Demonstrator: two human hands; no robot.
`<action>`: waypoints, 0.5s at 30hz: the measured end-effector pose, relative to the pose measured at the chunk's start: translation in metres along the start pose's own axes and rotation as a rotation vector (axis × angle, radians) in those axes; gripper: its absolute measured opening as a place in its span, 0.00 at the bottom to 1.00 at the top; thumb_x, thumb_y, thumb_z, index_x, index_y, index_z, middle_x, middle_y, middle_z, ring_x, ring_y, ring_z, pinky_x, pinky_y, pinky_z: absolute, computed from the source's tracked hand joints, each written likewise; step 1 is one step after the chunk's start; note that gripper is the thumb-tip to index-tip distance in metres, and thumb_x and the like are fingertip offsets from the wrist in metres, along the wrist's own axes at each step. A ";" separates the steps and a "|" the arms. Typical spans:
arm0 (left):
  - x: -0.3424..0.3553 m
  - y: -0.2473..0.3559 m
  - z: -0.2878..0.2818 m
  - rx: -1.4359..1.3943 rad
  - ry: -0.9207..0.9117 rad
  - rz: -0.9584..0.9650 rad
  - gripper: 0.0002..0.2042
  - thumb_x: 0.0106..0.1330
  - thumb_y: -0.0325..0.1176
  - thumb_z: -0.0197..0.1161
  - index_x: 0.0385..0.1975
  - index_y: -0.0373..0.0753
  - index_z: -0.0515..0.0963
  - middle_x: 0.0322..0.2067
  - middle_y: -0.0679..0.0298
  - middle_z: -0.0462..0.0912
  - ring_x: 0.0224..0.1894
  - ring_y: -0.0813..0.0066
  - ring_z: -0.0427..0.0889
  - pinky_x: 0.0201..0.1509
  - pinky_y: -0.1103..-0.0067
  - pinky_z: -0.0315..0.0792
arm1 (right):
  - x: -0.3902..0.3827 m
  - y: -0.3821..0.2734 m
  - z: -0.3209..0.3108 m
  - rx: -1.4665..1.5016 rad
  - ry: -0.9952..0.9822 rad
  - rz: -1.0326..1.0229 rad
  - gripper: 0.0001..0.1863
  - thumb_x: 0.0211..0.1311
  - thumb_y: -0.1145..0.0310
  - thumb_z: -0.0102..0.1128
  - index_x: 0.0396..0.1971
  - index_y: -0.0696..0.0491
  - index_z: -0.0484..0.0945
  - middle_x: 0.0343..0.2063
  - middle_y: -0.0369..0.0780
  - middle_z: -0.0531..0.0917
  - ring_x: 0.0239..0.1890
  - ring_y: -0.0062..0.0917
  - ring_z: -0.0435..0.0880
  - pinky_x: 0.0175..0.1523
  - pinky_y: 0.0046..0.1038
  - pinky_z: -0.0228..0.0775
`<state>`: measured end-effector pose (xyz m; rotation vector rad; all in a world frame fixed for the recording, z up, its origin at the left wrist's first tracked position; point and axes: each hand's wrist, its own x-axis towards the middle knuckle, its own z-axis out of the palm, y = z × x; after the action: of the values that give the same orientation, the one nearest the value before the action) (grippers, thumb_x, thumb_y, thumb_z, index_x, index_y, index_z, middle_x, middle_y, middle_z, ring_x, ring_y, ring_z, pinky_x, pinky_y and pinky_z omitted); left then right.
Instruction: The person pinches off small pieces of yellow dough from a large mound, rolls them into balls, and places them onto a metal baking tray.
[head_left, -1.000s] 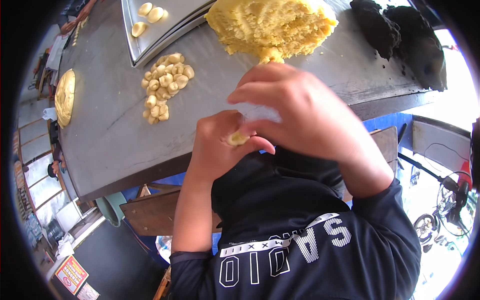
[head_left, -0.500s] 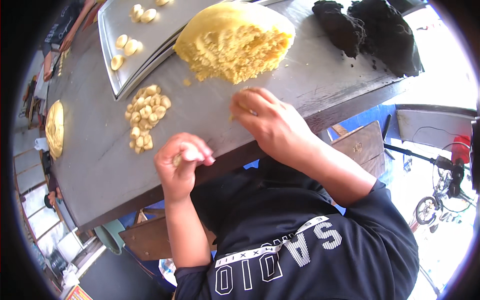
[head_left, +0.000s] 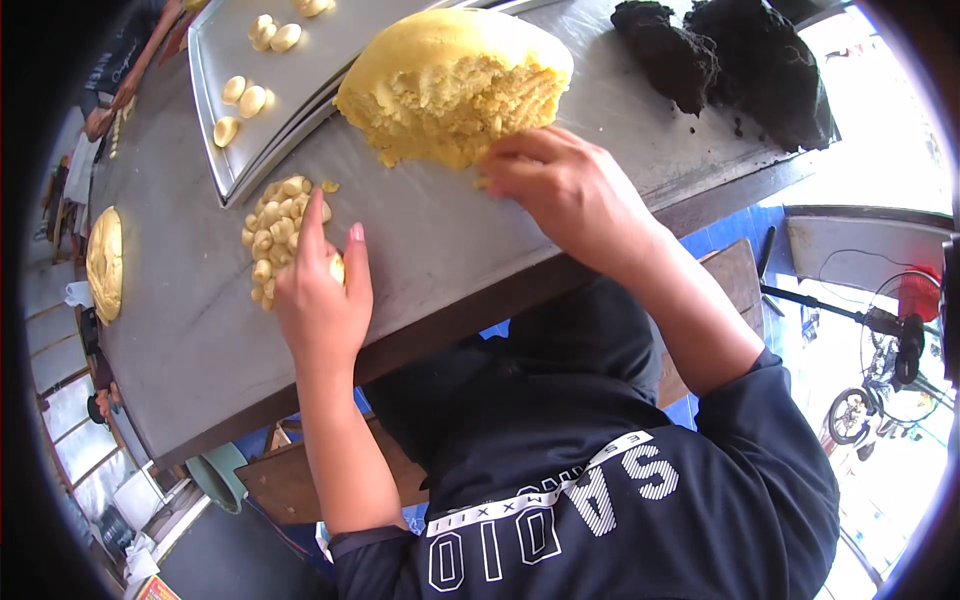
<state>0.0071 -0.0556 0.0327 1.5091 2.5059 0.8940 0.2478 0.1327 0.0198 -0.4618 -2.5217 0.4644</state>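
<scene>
My left hand [head_left: 325, 290] is beside a pile of small pale dough balls [head_left: 268, 232], index finger and thumb stretched out. A small piece of dough [head_left: 337, 268] shows in its palm, held by the curled fingers. Near the index fingertip lies a flat yellow scrap [head_left: 330, 186]. My right hand [head_left: 570, 195] reaches the lower edge of a large mound of yellow dough [head_left: 455, 75], smooth on top and torn open on the near side. Its fingers are bent together, with a bit of yellow dough [head_left: 482, 183] at their tips.
Metal trays [head_left: 300, 75] with several round dough pieces stand at the back left of the grey table [head_left: 190, 330]. A black dough-like mass [head_left: 760, 75] lies at the far right. Another yellow dough slab [head_left: 104, 265] is at the left edge. Another person's arm [head_left: 135, 85] shows far left.
My left hand has moved up and left to the pile, its index finger now straightened. My right hand has moved up from the table to the torn dough.
</scene>
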 end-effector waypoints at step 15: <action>0.013 0.027 0.012 -0.035 -0.198 0.204 0.12 0.71 0.32 0.81 0.52 0.40 0.93 0.43 0.55 0.93 0.44 0.51 0.93 0.48 0.60 0.84 | -0.004 -0.027 -0.009 0.053 -0.067 0.037 0.08 0.61 0.73 0.74 0.40 0.54 0.89 0.46 0.42 0.88 0.48 0.43 0.90 0.57 0.40 0.87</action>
<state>0.0257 -0.0299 0.0392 1.7708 2.2193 0.7648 0.2498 0.1092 0.0369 -0.4807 -2.5622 0.5684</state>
